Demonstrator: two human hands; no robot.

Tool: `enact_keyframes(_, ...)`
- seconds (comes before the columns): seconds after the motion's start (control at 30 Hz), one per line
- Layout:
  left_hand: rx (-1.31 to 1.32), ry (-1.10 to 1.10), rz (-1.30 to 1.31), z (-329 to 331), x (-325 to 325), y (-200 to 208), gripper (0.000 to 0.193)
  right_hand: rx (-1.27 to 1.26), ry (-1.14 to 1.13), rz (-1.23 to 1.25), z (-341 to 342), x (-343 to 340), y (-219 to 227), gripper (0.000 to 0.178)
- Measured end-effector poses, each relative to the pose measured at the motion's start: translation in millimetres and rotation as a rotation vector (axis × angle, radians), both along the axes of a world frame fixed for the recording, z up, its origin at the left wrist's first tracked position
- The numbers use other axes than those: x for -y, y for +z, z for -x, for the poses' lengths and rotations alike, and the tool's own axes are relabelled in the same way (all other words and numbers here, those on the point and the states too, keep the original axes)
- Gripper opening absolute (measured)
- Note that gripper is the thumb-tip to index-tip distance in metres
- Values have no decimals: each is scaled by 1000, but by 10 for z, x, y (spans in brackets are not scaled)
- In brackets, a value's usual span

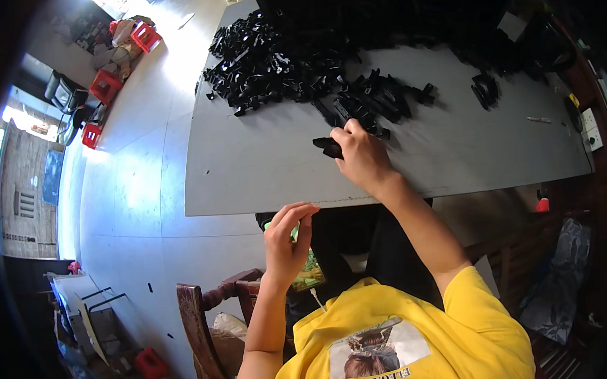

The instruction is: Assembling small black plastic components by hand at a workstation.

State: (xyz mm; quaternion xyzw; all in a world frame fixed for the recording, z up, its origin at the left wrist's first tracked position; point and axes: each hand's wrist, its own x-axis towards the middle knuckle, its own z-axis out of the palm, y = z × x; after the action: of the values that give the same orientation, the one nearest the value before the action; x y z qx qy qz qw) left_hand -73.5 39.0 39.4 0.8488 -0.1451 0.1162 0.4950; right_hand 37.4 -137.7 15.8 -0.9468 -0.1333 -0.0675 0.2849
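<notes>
My right hand (364, 154) is closed on a small black plastic piece (329, 148) just above the grey tabletop. Its fingers hide part of the piece, so its exact kind cannot be told. Right beyond that hand lie loose black plastic parts (387, 98), some long and narrow. My left hand (289, 239) hovers at the table's front edge, fingers stretched and loosely curved, with nothing visible in it. Below it, on my lap, a phone (311, 274) with a lit green screen and a white cable is partly covered by the hand.
A large heap of black plastic parts (257, 63) covers the far left of the grey table (248, 171). A smaller black cluster (485, 90) lies to the right. White sockets (591, 129) sit at the right edge. A wooden chair (194, 323) and red stools (104, 86) stand left.
</notes>
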Motion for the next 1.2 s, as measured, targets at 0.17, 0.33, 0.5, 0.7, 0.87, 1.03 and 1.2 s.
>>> enact_keyframes(0.17, 44, -58, -53, -421, 140, -95, 18, 95, 34, -88, 408, 212, -45, 27)
enact_keyframes(0.33, 75, -93, -109, -953, 638, -166, 18, 117, -84, -377, 734, 612, -42, 25)
enact_keyframes(0.5, 187, -11, -458, -1231, 949, -303, 12, -44, -247, -620, 869, 816, 25, 26)
enact_keyframes(0.7, 165, -115, -123, -1021, 770, -304, 14, -119, -204, -594, 890, 861, 31, 23)
enact_keyframes(0.87, -9, -176, 72, -495, 578, 131, 16, 150, 10, -465, 942, 820, 379, 18)
enact_keyframes(1.03, 133, -186, -11, -340, 463, 248, 15, 188, 140, -235, 963, 748, 533, 38)
enact_keyframes(1.2, 129, -208, -3, -246, 438, 311, 16, 179, 163, -198, 1021, 728, 592, 38)
